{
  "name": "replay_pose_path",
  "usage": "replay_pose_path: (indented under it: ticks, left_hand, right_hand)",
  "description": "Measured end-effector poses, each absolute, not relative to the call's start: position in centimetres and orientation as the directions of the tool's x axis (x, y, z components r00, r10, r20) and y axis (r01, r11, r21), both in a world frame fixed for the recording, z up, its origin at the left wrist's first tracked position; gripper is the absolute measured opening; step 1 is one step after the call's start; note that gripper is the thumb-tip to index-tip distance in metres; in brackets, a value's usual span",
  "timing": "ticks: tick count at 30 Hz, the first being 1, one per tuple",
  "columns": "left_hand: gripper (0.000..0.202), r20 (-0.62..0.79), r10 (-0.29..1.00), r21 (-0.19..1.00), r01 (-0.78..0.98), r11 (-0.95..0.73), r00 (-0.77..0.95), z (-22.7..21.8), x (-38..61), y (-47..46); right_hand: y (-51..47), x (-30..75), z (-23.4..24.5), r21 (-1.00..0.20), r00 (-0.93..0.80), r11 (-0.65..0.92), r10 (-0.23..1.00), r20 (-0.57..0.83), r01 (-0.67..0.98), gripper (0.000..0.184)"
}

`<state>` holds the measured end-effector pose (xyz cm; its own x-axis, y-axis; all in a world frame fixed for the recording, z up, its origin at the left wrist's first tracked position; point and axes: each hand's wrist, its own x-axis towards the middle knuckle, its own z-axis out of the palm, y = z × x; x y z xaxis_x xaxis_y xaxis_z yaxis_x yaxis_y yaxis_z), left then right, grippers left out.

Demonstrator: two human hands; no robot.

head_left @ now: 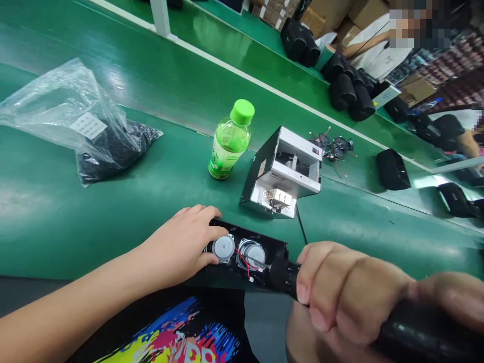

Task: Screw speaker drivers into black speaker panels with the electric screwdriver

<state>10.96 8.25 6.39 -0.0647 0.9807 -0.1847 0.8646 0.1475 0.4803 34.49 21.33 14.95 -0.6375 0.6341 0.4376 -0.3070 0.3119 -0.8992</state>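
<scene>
My left hand lies spread, its fingers pressing on the left of two round drivers in a black speaker panel at the near edge of the green surface. My right hand is closed around an electric screwdriver, its bit over the right driver. Farther off stand a green-capped bottle, a metal fixture and a plastic bag of black parts.
</scene>
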Motion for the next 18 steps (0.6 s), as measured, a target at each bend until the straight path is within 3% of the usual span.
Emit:
replay_pose_path:
  ticks: [2,6,10,18]
  left_hand:
    - [0.046,-0.193,0.979,0.463,0.874,0.148,-0.063,6.6,11.2,8.3]
    - [0.044,-0.222,0.973,0.438,0.885,0.16,-0.066,7.0,11.5,8.4]
    - [0.044,-0.216,0.975,0.426,0.892,0.149,-0.06,7.0,11.5,8.5]
    - [0.04,-0.171,0.984,0.409,0.906,0.111,-0.043,6.6,11.5,8.1]
  right_hand:
    - [20.6,34.4,14.3,-0.891,-0.657,0.274,0.603,0.453,-0.362,0.037]
    - [21.0,34.0,14.0,-0.934,-0.854,0.227,0.388,0.347,-0.276,0.028]
    - [21.0,33.0,12.9,-0.911,-0.762,0.178,0.502,0.409,-0.371,0.025]
    - [19.7,31.8,11.2,-0.896,-0.684,0.169,0.593,0.425,-0.41,0.026]
